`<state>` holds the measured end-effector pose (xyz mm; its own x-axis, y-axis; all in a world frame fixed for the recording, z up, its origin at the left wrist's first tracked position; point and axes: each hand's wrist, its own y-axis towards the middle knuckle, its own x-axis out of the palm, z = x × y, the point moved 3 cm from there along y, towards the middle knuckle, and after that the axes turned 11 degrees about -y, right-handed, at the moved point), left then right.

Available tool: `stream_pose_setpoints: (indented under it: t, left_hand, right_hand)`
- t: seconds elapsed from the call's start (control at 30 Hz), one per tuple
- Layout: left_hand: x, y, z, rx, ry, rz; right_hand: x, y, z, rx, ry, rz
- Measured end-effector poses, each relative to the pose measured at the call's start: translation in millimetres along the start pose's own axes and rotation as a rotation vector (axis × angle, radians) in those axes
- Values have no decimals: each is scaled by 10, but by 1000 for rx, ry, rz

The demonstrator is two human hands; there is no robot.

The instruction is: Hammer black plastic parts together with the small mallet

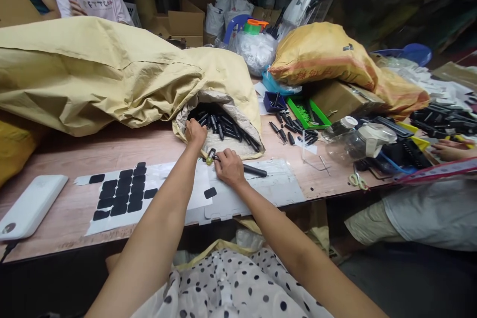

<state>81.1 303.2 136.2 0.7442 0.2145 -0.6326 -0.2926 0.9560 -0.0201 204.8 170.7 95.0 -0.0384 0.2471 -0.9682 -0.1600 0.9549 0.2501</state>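
Observation:
At the open mouth of a tan paper sack (219, 67), my left hand (196, 132) is closed, fingers curled beside the parts inside. What those fingers grip, if anything, is hidden. Many slim black plastic parts (231, 129) spill toward the sack's lip. My right hand (230, 166) is wrapped round a small hammer (255, 171), its black handle pointing right and its head with a yellowish face by the sack. Under the hammer lies a white board (268, 191). A sheet of black rounded-square stickers (121, 194) is on the left, and one loose sticker (210, 193) lies near my right wrist.
A white power bank (33, 206) lies far left. Right of the sack are a green tray (308, 113), a dark blue bin (274, 102), loose black parts, a clear jug (346, 144) and scissors (357, 180). Another person's hand (452, 151) works far right; someone stands behind the sack.

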Motion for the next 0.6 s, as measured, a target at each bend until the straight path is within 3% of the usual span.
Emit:
stream_pose_setpoints:
  t: [0.13, 0.27, 0.43, 0.6]
  left_hand:
    - [53, 101, -92, 12, 41, -15]
    - [-88, -70, -94, 221, -62, 16]
    - [-570, -819, -291, 551, -309, -83]
    - [-848, -1472, -898, 549, -235, -237]
  right_hand:
    - [-15, -1, 1, -2, -2, -5]
    - [-14, 1, 4, 2, -3, -6]
    - [13, -1, 13, 2, 10, -1]
    - [29, 4, 29, -2, 19, 10]
